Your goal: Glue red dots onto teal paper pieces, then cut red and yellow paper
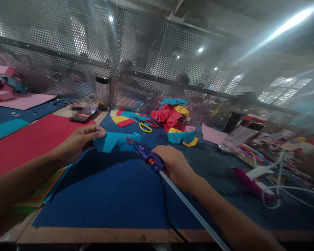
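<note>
My left hand pinches the left end of a folded light-blue paper piece between thumb and fingers. Small red dots mark the paper's right part. In my right hand is a purple glue gun, its fingers wrapped around the handle. The gun's nozzle tip is at the red dots; whether it touches the paper I cannot tell. A long translucent glue stick sticks out of the gun's back, and a black cord hangs below it. Dark blue sheeting lies underneath.
Scissors with red and yellow handles lie beyond the paper. Behind stands a pile of dotted paper shapes. A phone and a jar are back left, near red sheets. At right lie a magenta glue gun, white cables and another person's hand.
</note>
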A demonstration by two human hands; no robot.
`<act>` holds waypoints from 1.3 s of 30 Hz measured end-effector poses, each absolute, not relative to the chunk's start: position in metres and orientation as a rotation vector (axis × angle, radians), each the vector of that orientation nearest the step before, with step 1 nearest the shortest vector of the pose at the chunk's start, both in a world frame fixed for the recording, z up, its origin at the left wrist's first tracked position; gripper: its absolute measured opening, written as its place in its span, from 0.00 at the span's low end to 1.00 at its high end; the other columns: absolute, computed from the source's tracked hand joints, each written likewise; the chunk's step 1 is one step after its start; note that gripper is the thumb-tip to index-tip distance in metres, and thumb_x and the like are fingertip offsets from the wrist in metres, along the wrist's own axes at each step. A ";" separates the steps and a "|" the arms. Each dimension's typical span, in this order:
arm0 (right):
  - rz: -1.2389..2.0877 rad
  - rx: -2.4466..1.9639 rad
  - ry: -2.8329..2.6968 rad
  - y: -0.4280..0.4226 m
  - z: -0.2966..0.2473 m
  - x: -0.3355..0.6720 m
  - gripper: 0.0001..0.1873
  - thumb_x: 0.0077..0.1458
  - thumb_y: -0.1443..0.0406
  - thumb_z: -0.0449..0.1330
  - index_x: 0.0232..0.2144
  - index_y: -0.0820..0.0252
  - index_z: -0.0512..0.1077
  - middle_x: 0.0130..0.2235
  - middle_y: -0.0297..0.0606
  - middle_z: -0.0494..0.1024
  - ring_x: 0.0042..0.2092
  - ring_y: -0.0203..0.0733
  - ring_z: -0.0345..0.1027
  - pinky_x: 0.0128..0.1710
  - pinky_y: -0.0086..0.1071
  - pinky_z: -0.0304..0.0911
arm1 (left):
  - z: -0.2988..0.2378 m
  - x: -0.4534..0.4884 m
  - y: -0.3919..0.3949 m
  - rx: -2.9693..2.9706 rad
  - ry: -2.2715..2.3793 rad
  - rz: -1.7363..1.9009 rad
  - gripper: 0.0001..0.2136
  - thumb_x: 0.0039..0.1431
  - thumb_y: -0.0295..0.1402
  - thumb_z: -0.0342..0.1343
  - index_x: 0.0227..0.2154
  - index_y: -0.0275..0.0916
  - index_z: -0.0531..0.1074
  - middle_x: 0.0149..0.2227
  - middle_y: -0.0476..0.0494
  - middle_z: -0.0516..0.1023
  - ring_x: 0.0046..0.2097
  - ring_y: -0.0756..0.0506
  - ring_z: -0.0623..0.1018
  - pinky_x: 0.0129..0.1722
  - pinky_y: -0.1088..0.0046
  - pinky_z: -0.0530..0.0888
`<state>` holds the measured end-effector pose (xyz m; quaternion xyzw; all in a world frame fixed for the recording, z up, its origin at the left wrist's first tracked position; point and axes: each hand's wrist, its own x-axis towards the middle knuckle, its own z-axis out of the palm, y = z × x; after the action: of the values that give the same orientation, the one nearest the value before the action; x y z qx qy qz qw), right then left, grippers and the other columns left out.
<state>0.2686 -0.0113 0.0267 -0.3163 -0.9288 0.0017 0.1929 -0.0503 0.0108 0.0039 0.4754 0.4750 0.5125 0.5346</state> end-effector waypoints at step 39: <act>-0.012 -0.901 -2.661 -0.011 0.023 0.268 0.04 0.62 0.64 0.53 0.37 0.58 0.67 0.36 0.40 0.77 0.36 0.44 0.67 0.36 0.34 0.54 | 0.001 -0.056 0.014 1.073 1.100 1.235 0.13 0.47 0.40 0.70 0.29 0.40 0.75 0.29 0.52 0.73 0.30 0.50 0.74 0.28 0.78 0.74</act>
<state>0.2677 -0.0113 0.0231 -0.3161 -0.9342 -0.0043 0.1652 -0.0558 0.0139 0.0011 0.4536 0.4652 0.5224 0.5522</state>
